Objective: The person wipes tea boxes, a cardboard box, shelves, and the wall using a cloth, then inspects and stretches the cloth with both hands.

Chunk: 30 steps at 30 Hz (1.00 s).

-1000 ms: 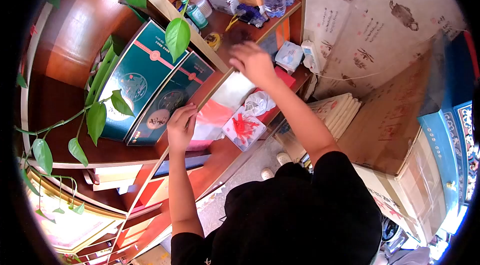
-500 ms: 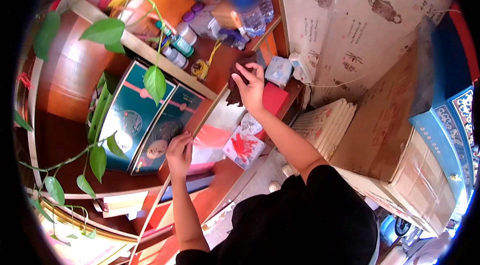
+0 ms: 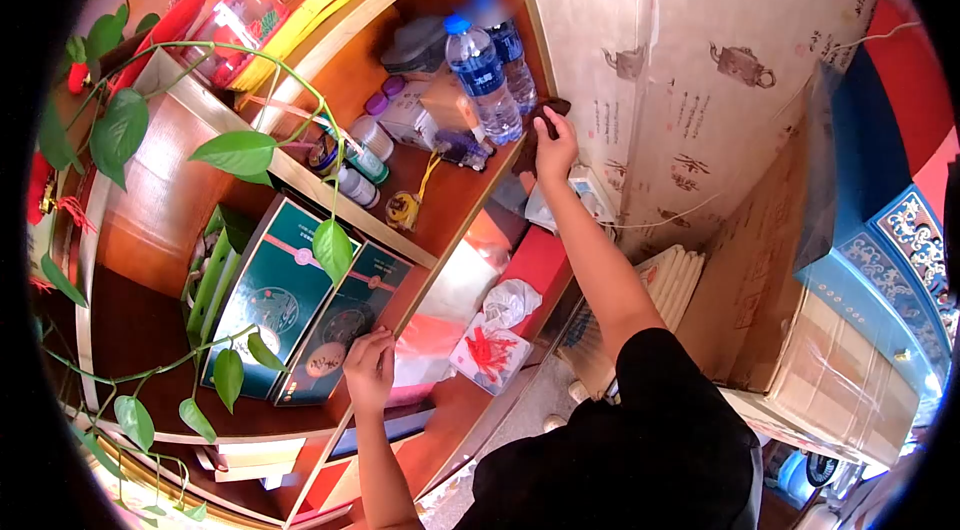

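One dark cloth (image 3: 556, 106) seems in use beside the shelf (image 3: 450, 195), pinched by the right hand (image 3: 556, 147); firm grip needed. Left hand (image 3: 370, 370): fingers closed.

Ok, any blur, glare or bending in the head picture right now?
Head view: a smeared patch blurs the top of the rear bottle; pale glare on the wood panel; lens bends the shelf edge; left hand and right hand look fairly sharp.
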Motion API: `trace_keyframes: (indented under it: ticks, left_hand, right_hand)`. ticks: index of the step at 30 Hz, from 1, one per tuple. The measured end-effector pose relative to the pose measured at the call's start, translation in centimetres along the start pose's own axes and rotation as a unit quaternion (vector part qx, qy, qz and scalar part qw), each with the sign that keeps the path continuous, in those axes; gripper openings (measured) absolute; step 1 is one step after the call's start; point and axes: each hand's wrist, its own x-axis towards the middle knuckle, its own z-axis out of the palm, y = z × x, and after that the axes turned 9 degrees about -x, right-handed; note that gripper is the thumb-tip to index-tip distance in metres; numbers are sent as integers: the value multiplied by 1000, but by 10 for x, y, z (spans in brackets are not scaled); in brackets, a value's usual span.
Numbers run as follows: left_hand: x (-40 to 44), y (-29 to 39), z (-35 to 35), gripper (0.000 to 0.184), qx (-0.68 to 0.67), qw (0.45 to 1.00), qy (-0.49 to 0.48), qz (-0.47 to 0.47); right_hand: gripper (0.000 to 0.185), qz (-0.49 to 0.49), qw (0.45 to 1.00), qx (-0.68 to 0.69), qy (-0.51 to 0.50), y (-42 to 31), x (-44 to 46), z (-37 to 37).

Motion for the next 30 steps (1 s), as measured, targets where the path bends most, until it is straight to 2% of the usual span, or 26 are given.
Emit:
trace_keyframes:
  ticks: [5,7,9,11,13,14,15,17,19,21,23,25,26,27,29,30]
  left_hand:
    - [-1,0,0,15,-15,1000,0,-6]
    - [0,2,0,15,-7,1000,-3,-6]
    - [-2,4,-2,15,8,1000,8,-14]
    - [-3,3,-5,14,9,1000,-16,-11]
    - [-1,3,-6,14,0,1000,3,-8]
    - [0,2,-5,14,-4,1000,2,-3]
    - [-2,2,-6,13,-7,1000,-3,-1]
    - [-3,2,-7,13,-10,1000,3,4]
    - [-4,1,-7,14,-13,1000,8,13]
    - [-5,-1,-7,13,-20,1000,10,8]
    - [-6,1,-9,14,-16,1000,9,6]
    - [-6,1,-10,14,-14,1000,6,7]
    - [-6,0,-9,14,-14,1000,4,8]
    - [-6,0,-9,15,-15,1000,3,10]
    - [-5,0,-9,15,-15,1000,5,13]
    - [-5,0,-9,16,-12,1000,4,13]
  right_hand:
    - [25,35,999,17,-16,-11,-10,-10]
    - [24,-2,998,13,-58,-13,-30,-17]
    - [23,4,994,35,-108,-21,-52,-28]
    - [25,68,979,85,-173,-31,-72,-44]
    - [31,111,969,191,-108,-50,-73,-56]
    - [34,83,973,199,-85,-64,-64,-60]
    - [34,61,971,221,-72,-114,-53,-71]
    - [33,-46,953,289,-83,-181,-28,-76]
    - [35,-280,936,191,-96,-220,7,-71]
    - [34,-405,902,133,-67,-278,23,-62]
    - [31,-482,863,104,-110,-319,29,-51]
    - [29,-515,848,40,-115,-337,31,-28]
    - [28,-499,851,-14,-162,-335,33,-17]
    - [27,-499,850,-27,-167,-346,32,-15]
    - [26,-491,826,-101,-259,-362,30,-23]
    - [26,-495,821,-66,-276,-367,23,-25]
